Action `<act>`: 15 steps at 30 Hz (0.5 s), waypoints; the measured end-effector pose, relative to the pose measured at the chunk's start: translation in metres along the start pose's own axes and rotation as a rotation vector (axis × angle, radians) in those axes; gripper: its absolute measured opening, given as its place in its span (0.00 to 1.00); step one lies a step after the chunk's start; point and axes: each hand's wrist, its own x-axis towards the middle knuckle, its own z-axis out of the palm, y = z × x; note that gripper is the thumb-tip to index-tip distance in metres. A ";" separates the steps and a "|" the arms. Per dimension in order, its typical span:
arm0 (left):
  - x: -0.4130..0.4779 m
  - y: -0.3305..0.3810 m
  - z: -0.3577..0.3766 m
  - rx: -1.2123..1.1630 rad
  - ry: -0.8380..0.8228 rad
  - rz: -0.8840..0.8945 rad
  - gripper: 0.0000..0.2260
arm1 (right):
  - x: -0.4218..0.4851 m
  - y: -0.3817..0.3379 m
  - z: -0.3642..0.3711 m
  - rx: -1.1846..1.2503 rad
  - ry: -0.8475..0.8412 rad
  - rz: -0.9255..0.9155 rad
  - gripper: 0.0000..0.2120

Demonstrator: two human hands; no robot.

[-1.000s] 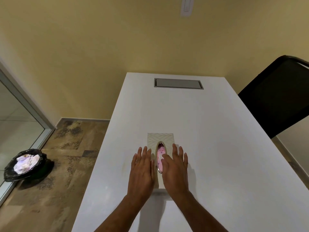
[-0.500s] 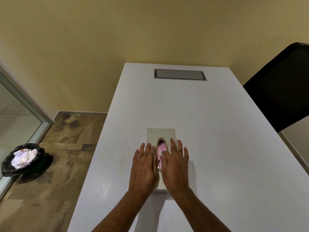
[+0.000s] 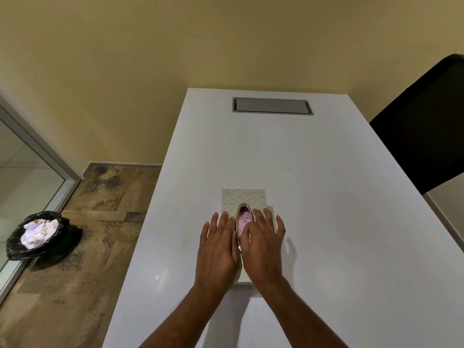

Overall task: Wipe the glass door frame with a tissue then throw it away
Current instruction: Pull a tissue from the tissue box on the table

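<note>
Tissue sits in the box slot between two flat hands: left hand rests straight-fingered beside it, right hand lays its thumb across the slot, neither grasping anything.

One view only, worn on my head, wide-angle, looking forward and steeply down along the white table toward the yellow wall. Near: my left hand and right hand sit low centre, forearms running out the bottom edge. The edges catch the glass door frame and bin at left, black chair at right.
</note>
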 end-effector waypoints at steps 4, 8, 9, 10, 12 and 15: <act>0.000 -0.002 0.002 0.016 -0.006 0.002 0.24 | -0.002 -0.001 0.000 0.076 0.039 0.057 0.23; -0.001 -0.002 0.003 0.028 -0.013 -0.002 0.26 | -0.004 0.002 0.004 0.158 0.146 0.026 0.17; -0.001 -0.002 0.004 0.024 -0.010 0.001 0.27 | -0.004 0.003 0.004 0.170 0.161 0.028 0.16; -0.001 -0.003 0.004 0.019 0.002 0.005 0.27 | -0.005 0.003 0.004 0.169 0.169 0.037 0.16; -0.001 -0.003 0.005 0.003 0.024 0.006 0.27 | -0.007 0.004 0.003 0.156 0.184 0.037 0.17; -0.001 -0.004 0.007 0.019 0.029 0.004 0.26 | -0.008 0.003 0.003 0.116 0.158 0.044 0.15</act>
